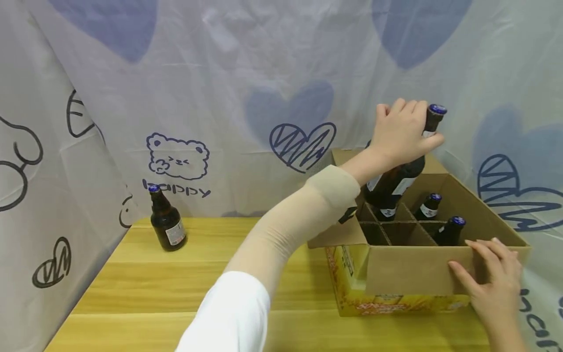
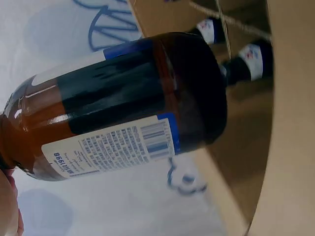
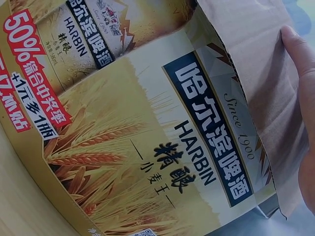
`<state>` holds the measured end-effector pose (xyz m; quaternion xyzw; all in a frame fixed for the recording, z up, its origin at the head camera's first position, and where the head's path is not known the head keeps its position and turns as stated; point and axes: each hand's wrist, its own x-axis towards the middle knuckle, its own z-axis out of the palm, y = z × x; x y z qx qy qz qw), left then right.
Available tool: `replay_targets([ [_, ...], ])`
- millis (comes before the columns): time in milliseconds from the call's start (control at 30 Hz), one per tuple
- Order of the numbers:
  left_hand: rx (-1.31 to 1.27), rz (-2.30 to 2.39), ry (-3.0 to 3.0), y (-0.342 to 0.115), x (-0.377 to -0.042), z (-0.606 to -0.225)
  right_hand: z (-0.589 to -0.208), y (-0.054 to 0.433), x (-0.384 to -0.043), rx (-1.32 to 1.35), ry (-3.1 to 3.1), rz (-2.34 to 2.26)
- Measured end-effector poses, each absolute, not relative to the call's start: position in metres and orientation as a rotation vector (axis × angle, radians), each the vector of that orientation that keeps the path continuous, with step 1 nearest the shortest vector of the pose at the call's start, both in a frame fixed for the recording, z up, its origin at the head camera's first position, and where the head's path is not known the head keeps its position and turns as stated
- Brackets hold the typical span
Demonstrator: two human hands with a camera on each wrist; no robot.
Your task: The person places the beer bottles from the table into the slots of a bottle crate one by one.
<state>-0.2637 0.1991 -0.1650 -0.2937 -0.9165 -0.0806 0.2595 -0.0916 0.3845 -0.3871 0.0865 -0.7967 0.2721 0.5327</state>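
Note:
My left hand grips a brown glass beer bottle by its neck, above the divided carton. The bottle is tilted, its blue cap beside my fingers and its base low over the compartments. In the left wrist view the bottle's body shows a white back label with a barcode. Two capped bottles stand in compartments on the right side. My right hand holds the carton's front flap, thumb on the outer face and fingers over the fold.
Another brown bottle with a blue cap stands upright at the table's back left. The wooden table meets a patterned cloth hung behind. A side flap sticks out leftward from the carton.

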Motion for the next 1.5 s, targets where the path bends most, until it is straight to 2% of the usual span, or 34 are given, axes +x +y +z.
replay_targets([
  [267,-0.907,-0.197,-2.597,0.226,-0.257,-0.184,-0.385,0.381,-0.093,0.228,-1.917,0.651],
  [600,-1.407,-0.252,-2.634,0.234,-0.262,-0.199,-0.385,0.386,-0.089,0.215,-1.922,0.629],
  [800,-1.621,-0.199,-2.673,0.237,-0.262,-0.206,-0.386,0.387,-0.088,0.219,-1.923,0.621],
  [1300,-1.894,-0.147,-2.573,0.242,-0.249,-0.210,-0.387,0.388,-0.087,0.228,-1.914,0.620],
  [1500,-1.876,-0.107,-2.579,0.244,-0.246,-0.211,-0.386,0.388,-0.087,0.221,-1.931,0.637],
])
